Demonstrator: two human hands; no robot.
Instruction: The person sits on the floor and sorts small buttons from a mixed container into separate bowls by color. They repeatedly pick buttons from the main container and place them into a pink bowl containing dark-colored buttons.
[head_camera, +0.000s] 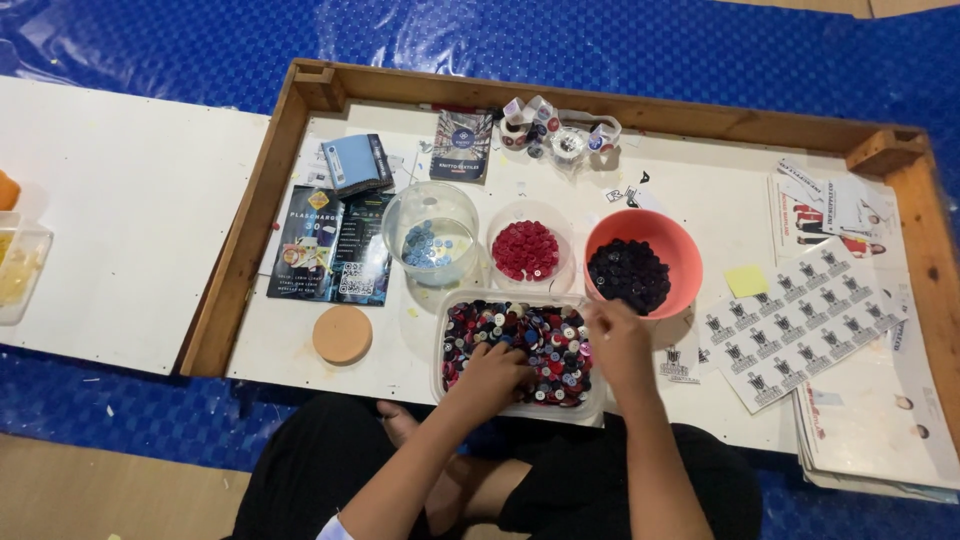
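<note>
1. A clear rectangular tray of mixed buttons (516, 352) was recorded at the near edge of the white worktop (700, 210), directly in front of the seated person.
2. The left hand (497, 372) was seen resting in the mixed buttons at the tray's near-left part, fingers curled down into the pile; whether a button was pinched could not be told.
3. The right hand (618, 338) was noted at the tray's far-right corner, just beside the salmon bowl of dark buttons (642, 264), fingers bunched together; any button held was hidden from view.
4. A small clear bowl of red buttons (527, 249) was observed just behind the tray, between the salmon bowl and a clear tub of light blue buttons (432, 235).
5. A round cork-coloured disc (342, 334) was logged left of the tray, with dark leaflets (330, 246) lying behind it.
6. Sheets of black-and-white stickers (800, 322) and a yellow sticky note (746, 281) were noted to the right of the salmon bowl.
7. The worktop was bounded by a wooden frame (255, 215), set on a blue tarpaulin (650, 45).
</note>
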